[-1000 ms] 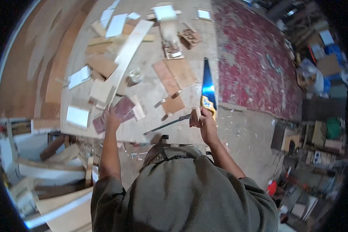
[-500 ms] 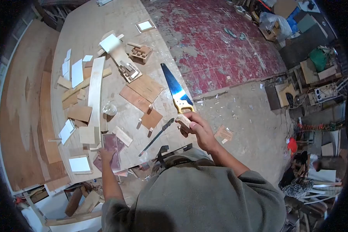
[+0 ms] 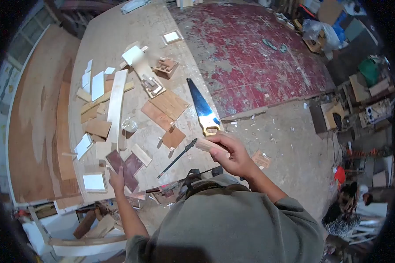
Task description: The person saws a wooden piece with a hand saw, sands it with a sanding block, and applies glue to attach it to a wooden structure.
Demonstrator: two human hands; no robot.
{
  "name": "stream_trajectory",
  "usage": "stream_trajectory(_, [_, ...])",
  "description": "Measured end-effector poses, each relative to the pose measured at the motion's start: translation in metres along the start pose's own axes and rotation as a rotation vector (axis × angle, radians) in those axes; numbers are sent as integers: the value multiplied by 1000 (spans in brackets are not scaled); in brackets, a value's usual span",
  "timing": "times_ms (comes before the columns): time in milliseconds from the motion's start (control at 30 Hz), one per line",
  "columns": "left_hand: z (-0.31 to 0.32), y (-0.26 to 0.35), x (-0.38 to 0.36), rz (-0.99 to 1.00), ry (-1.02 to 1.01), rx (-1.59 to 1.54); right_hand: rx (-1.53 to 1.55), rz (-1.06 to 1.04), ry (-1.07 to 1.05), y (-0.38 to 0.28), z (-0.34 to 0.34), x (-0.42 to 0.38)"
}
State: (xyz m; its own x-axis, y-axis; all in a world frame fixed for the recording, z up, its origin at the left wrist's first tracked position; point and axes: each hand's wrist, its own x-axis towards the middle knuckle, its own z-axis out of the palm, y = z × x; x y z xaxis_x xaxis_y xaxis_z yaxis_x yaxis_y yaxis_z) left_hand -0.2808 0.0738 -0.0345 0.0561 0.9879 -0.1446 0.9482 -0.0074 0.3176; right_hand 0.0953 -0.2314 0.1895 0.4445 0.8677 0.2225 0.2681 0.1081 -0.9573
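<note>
My right hand is closed around a small pale wood block, held above the table's near edge. Just beyond it lies a handsaw with a yellow handle, its blade pointing away. A thin dark file-like tool rests left of the block. At the left, my left hand grips a reddish-brown sheet that looks like sandpaper. More sheet of the same colour lies under and beside it, next to a light wood offcut.
Brown boards, a clear jar, a long pale plank and white-faced pieces lie on the table. Beyond its right edge is a red, worn floor. Clutter lines the far right.
My left hand has taken hold of the reddish-brown sheet and shifted it slightly up. The wood block in my right hand has turned to lie more sideways. The camera view has shifted a little.
</note>
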Motion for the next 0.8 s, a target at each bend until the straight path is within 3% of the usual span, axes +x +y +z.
stream_trajectory(67, [-17, 12, -23, 95, -159, -945, -89, -67, -41, 7, -5, 3])
stream_trajectory(133, [-26, 42, -53, -41, -265, -1262, -173, -141, -82, 7, -6, 4])
stream_trajectory(200, [-84, 141, -120, -54, -622, -1636, -209, 68, -167, -7, -6, 3])
stream_trajectory(267, [-57, 154, -137, -163, -716, -1743, -256, 20, -211, -11, -4, 3])
stream_trajectory(333, [-72, 214, -174, -55, -853, -1918, -414, -255, -241, -14, -10, 5])
stream_trajectory(400, [-92, 258, -204, 172, -1117, -1954, -502, -344, -257, -21, -21, 1])
stream_trajectory(433, [-91, 269, -214, 177, -1129, -1956, -586, -425, -274, -25, -28, -2])
stream_trajectory(533, [-88, 291, -242, 131, -1224, -2031, -687, -501, -334, -42, -54, -12])
stream_trajectory(600, [-88, 302, -256, 214, -1243, -1789, -774, -509, -303, -47, -69, -23])
stream_trajectory(667, [-78, 312, -267, 235, -1282, -1754, -883, -463, -323, -47, -85, -34])
stream_trajectory(800, [-72, 336, -294, 186, -1280, -1743, -859, -462, -206, -34, -110, -56])
